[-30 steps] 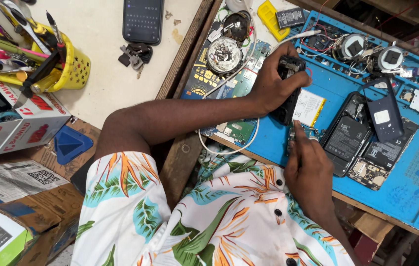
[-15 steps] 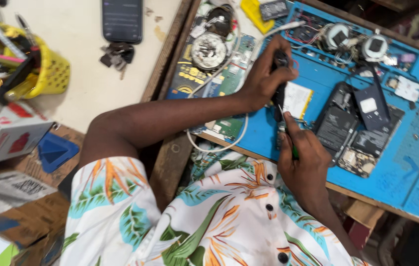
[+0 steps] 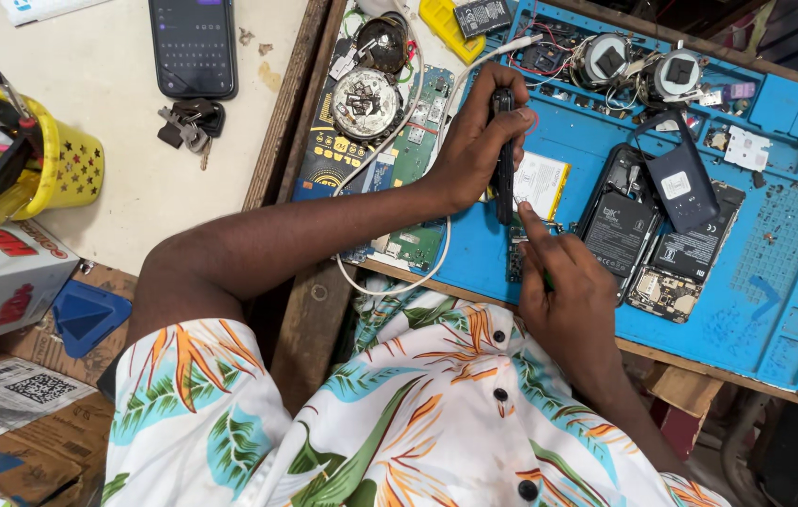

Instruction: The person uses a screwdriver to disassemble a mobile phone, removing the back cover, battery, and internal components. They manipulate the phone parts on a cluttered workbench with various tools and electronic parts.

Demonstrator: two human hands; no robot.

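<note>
Left hand [image 3: 479, 141] grips black tool [image 3: 504, 160]; right hand [image 3: 568, 291] w/ green-handled tool on blue mat [image 3: 774, 282].

Left hand [image 3: 479, 141] grips black tool [image 3: 504, 169]; blue mat [image 3: 774, 272].

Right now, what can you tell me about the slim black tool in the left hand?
The slim black tool looks like a dark plastic or metal stick, long and narrow. The left hand grips its upper part, fingers wrapped round it, holding it roughly upright in the picture. Its lower end points down over the blue work mat, beside a white and yellow flat battery, just above the right hand. Its tip is too small to make out.
</note>
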